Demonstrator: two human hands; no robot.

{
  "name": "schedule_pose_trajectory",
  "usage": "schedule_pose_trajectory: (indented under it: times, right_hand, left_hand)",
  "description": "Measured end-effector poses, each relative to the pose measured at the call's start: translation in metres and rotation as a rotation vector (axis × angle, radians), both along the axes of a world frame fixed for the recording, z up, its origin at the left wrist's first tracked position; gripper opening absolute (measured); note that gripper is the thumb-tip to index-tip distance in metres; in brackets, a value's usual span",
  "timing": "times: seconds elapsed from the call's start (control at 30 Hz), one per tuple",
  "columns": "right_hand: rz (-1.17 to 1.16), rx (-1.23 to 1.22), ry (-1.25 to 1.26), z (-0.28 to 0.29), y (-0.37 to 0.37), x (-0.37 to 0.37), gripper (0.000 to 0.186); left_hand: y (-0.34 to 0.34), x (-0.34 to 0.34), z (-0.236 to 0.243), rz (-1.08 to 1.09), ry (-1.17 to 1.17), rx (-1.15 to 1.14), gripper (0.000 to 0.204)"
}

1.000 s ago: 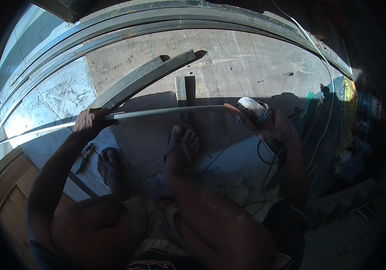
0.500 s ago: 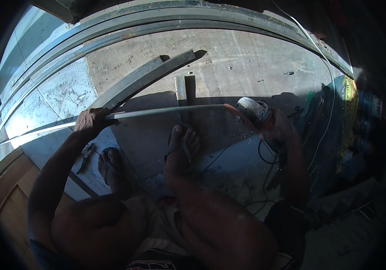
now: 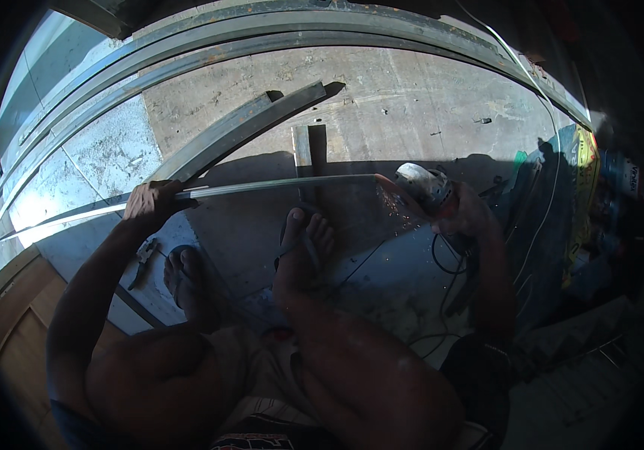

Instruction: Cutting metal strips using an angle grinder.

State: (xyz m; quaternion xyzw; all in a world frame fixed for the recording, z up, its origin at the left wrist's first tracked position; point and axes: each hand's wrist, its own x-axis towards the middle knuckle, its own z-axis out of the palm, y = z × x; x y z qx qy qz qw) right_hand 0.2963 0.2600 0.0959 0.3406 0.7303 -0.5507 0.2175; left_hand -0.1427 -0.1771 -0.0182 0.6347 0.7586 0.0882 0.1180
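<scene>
Your legs (image 3: 367,360) hide part of the floor (image 3: 367,274), and pliers (image 3: 142,264) lie beside your left foot (image 3: 185,274). Your left hand (image 3: 151,204) is closed around a thin metal bar (image 3: 277,184); its far left end is hard to make out. Your right hand (image 3: 461,214) grips a grinder (image 3: 421,184), with fingers lost in shade. Sparks (image 3: 393,202) blur the spot where disc and bar meet. Farther out, a wide brown board (image 3: 412,97) stretches past a short bar (image 3: 302,150) to the long bars (image 3: 284,28).
</scene>
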Motion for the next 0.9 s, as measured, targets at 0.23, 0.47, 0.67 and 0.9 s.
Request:
schedule_pose_trajectory:
  times: [0.23,0.47,0.67,0.9]
  right_hand:
    - [0.041,-0.026,-0.008,-0.0056,0.0036,0.0016,0.082]
    - [0.018,-0.014,-0.024,-0.0090,0.0043,0.0040,0.083]
    - [0.033,-0.015,-0.014,-0.0078,0.0032,0.0001,0.082]
    - [0.028,0.014,-0.041,-0.0028,0.0014,-0.0039,0.081]
  left_hand:
    - [-0.0025,0.0000,-0.0061,0.065,0.027,-0.150,0.046]
    - [-0.0034,0.0008,-0.0089,-0.005,0.054,0.045,0.047]
    - [-0.0049,-0.0020,-0.0097,-0.001,-0.060,-0.011,0.049]
    - [-0.0057,0.0003,-0.0059,-0.075,0.087,0.122,0.051]
